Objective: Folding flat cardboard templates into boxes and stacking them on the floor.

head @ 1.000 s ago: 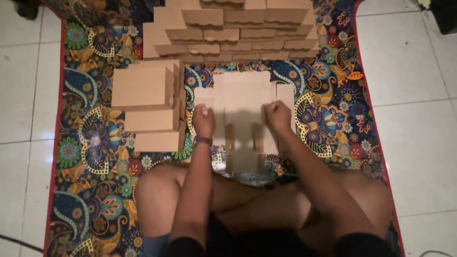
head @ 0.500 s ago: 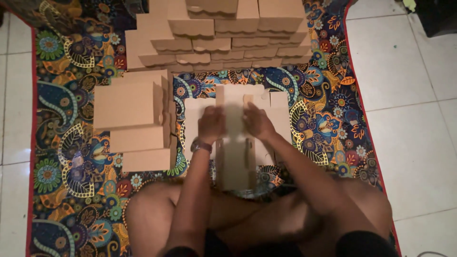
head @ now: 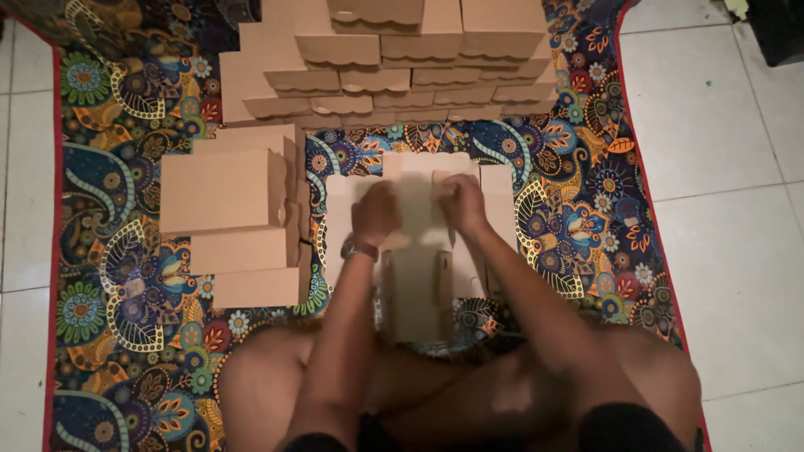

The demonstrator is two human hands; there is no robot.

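Both hands, left hand (head: 374, 213) and right hand (head: 460, 201), fingers curled onto the flat cardboard blank (head: 416, 243) (side walls half raised), where uneven pressure could crease a panel off its score line.

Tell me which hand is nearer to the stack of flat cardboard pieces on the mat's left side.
Left. The left hand presses the unfolded cardboard box just right of the stack of flat cardboard pieces; the right hand presses the same box farther right.
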